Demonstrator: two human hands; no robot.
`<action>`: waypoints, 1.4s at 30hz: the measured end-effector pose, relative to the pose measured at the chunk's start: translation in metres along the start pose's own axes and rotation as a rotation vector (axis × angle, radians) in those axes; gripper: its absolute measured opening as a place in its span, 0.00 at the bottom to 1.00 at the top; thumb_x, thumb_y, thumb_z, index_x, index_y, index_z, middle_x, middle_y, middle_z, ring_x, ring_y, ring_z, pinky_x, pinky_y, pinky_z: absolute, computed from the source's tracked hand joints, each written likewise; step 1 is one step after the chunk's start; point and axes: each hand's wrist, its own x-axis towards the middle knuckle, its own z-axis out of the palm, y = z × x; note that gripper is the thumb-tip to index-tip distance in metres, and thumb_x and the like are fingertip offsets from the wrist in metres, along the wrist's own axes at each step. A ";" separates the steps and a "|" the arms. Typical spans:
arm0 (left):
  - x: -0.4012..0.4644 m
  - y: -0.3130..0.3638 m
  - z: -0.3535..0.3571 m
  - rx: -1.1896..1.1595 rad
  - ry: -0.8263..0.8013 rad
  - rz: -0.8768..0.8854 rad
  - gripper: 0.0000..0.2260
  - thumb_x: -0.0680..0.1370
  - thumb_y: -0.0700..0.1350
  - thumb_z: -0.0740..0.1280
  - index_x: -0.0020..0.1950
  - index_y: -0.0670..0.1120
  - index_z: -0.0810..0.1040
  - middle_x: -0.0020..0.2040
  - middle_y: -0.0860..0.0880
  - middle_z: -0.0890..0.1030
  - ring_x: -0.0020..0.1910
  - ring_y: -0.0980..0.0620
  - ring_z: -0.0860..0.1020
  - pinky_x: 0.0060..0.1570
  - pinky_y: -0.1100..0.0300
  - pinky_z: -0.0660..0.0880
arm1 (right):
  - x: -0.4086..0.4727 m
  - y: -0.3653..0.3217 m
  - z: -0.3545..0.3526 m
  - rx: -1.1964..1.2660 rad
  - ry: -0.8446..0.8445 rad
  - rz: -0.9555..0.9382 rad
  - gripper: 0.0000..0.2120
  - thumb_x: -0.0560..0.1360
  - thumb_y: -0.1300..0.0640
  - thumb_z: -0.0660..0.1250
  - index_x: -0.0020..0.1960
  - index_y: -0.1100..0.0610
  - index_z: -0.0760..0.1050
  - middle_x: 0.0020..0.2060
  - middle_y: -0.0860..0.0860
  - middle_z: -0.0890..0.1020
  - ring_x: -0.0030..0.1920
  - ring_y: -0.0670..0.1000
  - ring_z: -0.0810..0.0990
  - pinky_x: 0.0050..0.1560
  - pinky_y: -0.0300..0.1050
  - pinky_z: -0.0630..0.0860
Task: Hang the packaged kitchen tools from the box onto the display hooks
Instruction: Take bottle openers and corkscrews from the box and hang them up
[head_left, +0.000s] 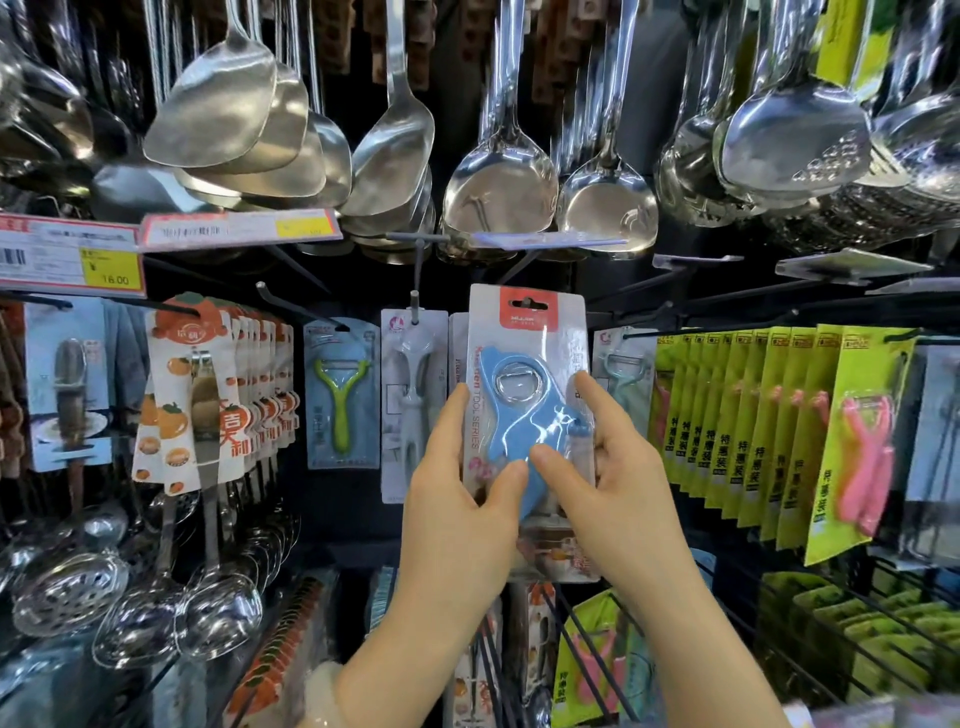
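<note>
Across the top, from ten o'clock round to two, hang rows of steel spatulas and ladles, their polished blades overlapping. Below them at three o'clock runs a long file of lime-green packages, the front one carrying a pink peeler. At nine o'clock hang orange-printed cards packed close on a hook, with slotted steel spoons beneath them at eight o'clock. Price labels sit at ten o'clock.

At the centre, both hands hold up the packaged blue tool, a blister card with a red header, upright in front of the display hooks. Whether its hang hole is on a hook cannot be told. The left hand has its grip closed on the card's left edge, thumb pressed on the front of the blister, fingers behind. The right hand has its grip closed on the right edge, thumb on the blister just beside the left thumb, forefinger up along the side.

Just beside the card at nine o'clock hang a white-tool package and a green peeler package; at three o'clock a pale peeler package peeps out behind the right forefinger.
</note>
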 end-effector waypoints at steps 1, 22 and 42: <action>0.000 0.001 0.000 -0.008 -0.006 -0.005 0.31 0.76 0.38 0.68 0.75 0.57 0.60 0.66 0.49 0.75 0.62 0.53 0.76 0.63 0.53 0.74 | 0.000 -0.002 -0.002 -0.001 -0.008 0.006 0.32 0.76 0.58 0.67 0.74 0.45 0.57 0.66 0.35 0.65 0.65 0.33 0.62 0.49 0.15 0.61; 0.011 -0.003 -0.003 0.024 -0.036 -0.050 0.30 0.77 0.37 0.66 0.74 0.57 0.60 0.64 0.49 0.77 0.62 0.52 0.76 0.63 0.51 0.74 | 0.016 -0.007 0.004 -0.124 -0.122 0.078 0.32 0.77 0.54 0.64 0.76 0.45 0.53 0.72 0.44 0.64 0.59 0.36 0.61 0.55 0.36 0.62; 0.023 -0.068 0.026 0.949 -0.149 -0.251 0.40 0.78 0.49 0.65 0.78 0.50 0.38 0.78 0.42 0.45 0.76 0.42 0.49 0.74 0.48 0.54 | 0.022 0.086 0.030 -0.466 -0.169 0.132 0.38 0.78 0.56 0.63 0.77 0.49 0.40 0.72 0.56 0.55 0.71 0.56 0.60 0.70 0.49 0.61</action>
